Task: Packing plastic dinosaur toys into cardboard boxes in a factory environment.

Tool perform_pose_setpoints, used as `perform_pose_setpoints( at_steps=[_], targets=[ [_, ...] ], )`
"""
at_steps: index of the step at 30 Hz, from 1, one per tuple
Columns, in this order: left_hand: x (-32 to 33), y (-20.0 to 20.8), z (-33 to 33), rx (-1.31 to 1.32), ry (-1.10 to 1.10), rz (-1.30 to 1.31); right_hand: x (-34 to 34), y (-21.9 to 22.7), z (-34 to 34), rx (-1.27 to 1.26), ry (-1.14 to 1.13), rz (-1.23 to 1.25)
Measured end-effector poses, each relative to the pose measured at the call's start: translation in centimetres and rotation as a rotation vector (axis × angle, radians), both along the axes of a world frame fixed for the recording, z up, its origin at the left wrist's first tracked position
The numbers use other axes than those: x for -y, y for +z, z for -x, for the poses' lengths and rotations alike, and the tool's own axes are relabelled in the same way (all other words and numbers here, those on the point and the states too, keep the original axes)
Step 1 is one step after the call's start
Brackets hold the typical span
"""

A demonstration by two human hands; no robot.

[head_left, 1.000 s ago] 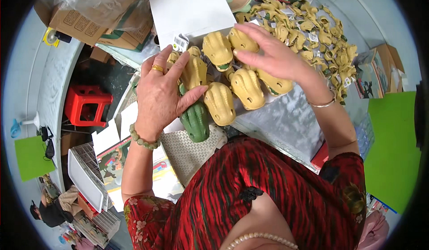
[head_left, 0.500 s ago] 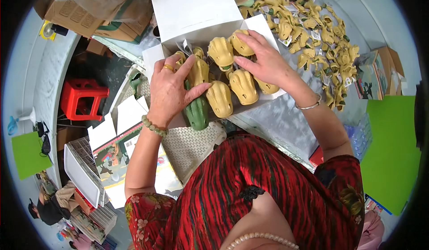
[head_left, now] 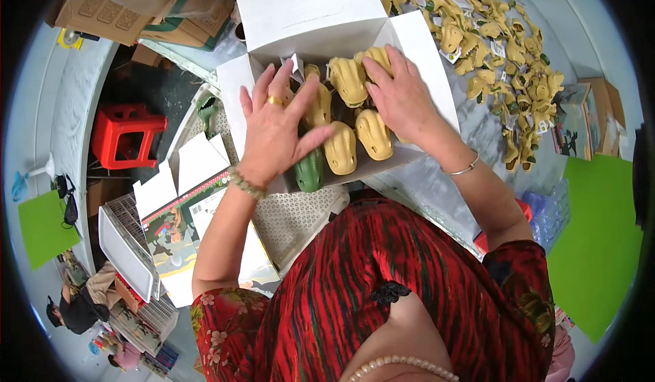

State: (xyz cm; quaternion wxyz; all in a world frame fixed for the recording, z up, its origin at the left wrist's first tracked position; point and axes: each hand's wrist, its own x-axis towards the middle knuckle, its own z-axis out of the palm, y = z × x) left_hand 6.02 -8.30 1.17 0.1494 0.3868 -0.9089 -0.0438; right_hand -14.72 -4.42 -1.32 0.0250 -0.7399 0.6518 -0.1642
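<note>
An open white cardboard box (head_left: pixel 310 40) holds several yellow toy animal heads with ridged snouts, among them a front middle one (head_left: pixel 340 148), one beside it (head_left: pixel 373 135) and a back one (head_left: pixel 348 81). At the front left lies a green toy head (head_left: pixel 309 170), partly under my wrist and palm. My left hand (head_left: pixel 276 126) is open, fingers spread over the left row of toys, thumb above the front middle one. My right hand (head_left: pixel 407 102) rests with stretched fingers over the right side, touching the back right yellow toy (head_left: pixel 377 60) and hiding toys beneath it.
A heap of yellow toys with white tags (head_left: pixel 495 61) covers the table at right. Printed flat cartons (head_left: pixel 198 225) lie at left near a perforated white plastic surface (head_left: pixel 290 221). A red stool (head_left: pixel 127 136) stands on the floor. Other people (head_left: pixel 85 303) are at lower left.
My left hand has lifted and spread its fingers, letting go of the green toy, which sits farther into the box. My right hand has shifted slightly over the right-hand toys.
</note>
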Motion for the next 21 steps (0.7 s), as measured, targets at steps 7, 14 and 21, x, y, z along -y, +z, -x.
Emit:
perform_pose_setpoints(
  at_steps=[7,14,21],
  targets=[
    [-2.0,-0.3,-1.4,0.218,-0.156,-0.009,0.0,0.8,-0.6,0.156,-0.032,-0.068],
    [-1.8,-1.2,-0.4,0.148,-0.013,-0.030,-1.1,1.4,-2.5,-0.155,0.129,-0.116],
    [-1.5,-2.3,0.9,0.190,0.042,0.002,-1.1,-0.5,-2.0,-0.241,0.154,-0.122]
  ],
)
